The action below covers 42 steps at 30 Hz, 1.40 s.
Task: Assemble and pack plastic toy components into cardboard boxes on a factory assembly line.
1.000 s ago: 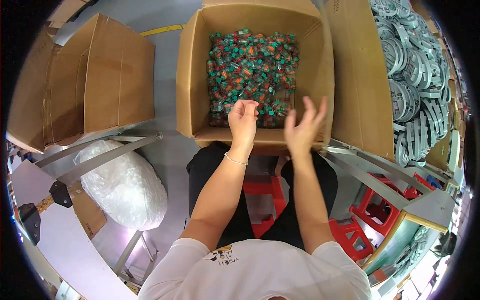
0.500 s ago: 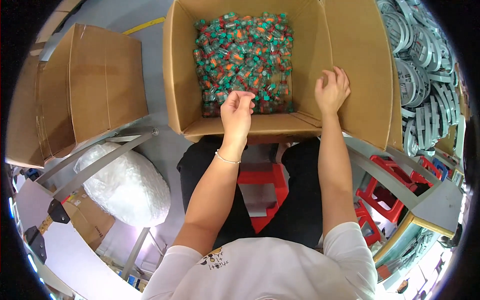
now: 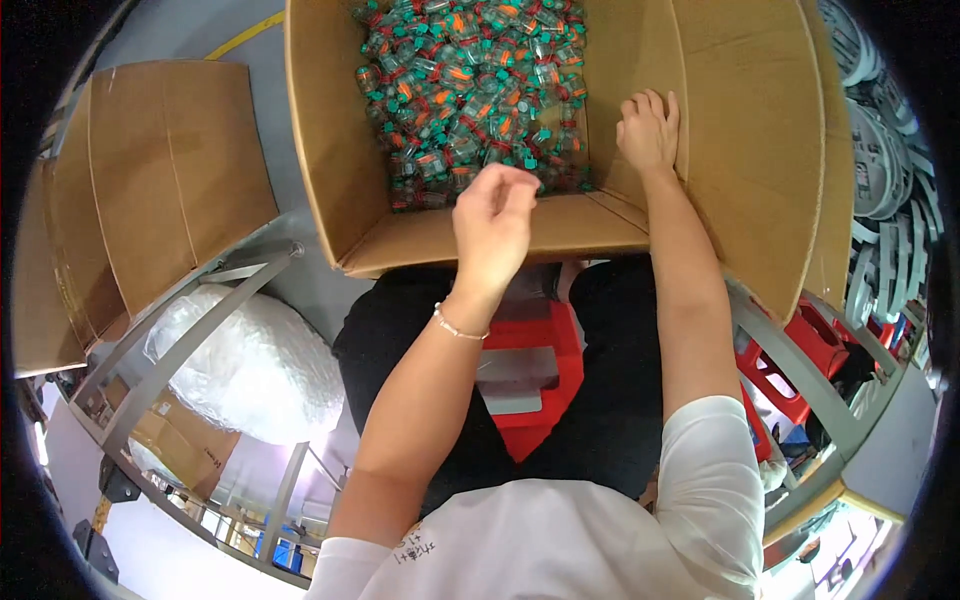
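An open cardboard box point(image 3: 365, 245) stands in front of my knees. Inside it is a heap of small clear bottles point(image 3: 470, 85) with green caps and red and orange parts. My left hand point(image 3: 495, 215) hovers over the box's near edge, its fingers curled together. Whatever those fingers hold, if anything, is hidden. At the box's right side, my right hand point(image 3: 649, 135) rests against the cardboard with its fingers extended and slightly bent, holding nothing.
A second cardboard box point(image 3: 180, 165) is at the left, above a full white plastic bag point(image 3: 250, 365) behind a metal frame. Grey ring-shaped parts point(image 3: 880, 160) are piled at the far right. Red plastic stools point(image 3: 800, 350) stand below them. Between my legs is another red stool point(image 3: 530, 350).
The whole view has shifted, so the box sits higher in it. My left hand has moved slightly right, its fingers still curled. My right hand stays at the box's right side.
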Available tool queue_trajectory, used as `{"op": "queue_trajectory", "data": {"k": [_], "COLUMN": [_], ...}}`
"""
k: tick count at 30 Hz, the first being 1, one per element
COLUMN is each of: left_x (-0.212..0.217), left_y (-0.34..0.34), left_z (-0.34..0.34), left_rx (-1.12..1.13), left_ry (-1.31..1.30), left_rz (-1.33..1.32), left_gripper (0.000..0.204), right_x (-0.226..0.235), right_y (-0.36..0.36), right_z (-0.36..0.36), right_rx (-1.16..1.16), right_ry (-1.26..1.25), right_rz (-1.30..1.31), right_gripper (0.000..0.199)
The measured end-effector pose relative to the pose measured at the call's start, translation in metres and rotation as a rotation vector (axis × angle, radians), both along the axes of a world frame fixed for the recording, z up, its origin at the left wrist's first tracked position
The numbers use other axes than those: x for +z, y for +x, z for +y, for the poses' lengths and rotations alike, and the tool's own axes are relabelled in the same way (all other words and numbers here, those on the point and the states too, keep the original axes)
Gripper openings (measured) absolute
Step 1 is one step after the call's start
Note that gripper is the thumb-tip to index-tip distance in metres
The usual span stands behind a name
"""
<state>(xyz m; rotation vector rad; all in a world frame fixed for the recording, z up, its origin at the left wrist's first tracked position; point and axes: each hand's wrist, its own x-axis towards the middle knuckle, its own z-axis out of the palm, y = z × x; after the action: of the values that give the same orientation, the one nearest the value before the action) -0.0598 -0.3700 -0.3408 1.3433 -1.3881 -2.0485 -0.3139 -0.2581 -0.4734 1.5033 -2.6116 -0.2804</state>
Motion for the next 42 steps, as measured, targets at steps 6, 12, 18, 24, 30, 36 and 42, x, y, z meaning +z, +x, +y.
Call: {"op": "queue_trajectory", "data": {"k": [6,12,18,24,30,36,42], "left_x": [-0.104,-0.235,-0.268,-0.312,-0.349,-0.347,-0.327], "left_y": [-0.048,0.003,0.032,0.065,0.095,0.097,0.072], "left_z": [-0.021,-0.061,-0.104,-0.128,-0.131,-0.136,-0.12], "left_rx": [-0.349,-0.543,-0.433,-0.139,-0.09,-0.085,-0.134], "left_ry": [-0.332,-0.235,-0.143,0.071,0.131,0.163,0.147], "left_rz": [-0.201,-0.765,-1.186,-1.395,-1.236,-1.131,-1.216], "left_gripper": [0.018,0.04,0.062,0.094,0.11,0.123,0.133], "right_x": [-0.041,-0.076,-0.107,-0.157,-0.196,-0.228,-0.22], "right_y": [-0.012,-0.015,-0.021,-0.018,0.003,0.036,0.055], "right_z": [0.0,-0.004,-0.014,-0.005,-0.007,0.004,-0.007], "right_rx": [0.019,0.186,0.081,0.033,-0.445,-0.841,-0.715], "right_ry": [0.157,0.065,0.228,0.324,0.282,0.073,0.286], "right_rz": [-0.022,-0.148,-0.359,-0.528,-0.881,-1.344,-1.619], "right_gripper": [0.026,0.016,0.032,0.051,0.073,0.092,0.09]}}
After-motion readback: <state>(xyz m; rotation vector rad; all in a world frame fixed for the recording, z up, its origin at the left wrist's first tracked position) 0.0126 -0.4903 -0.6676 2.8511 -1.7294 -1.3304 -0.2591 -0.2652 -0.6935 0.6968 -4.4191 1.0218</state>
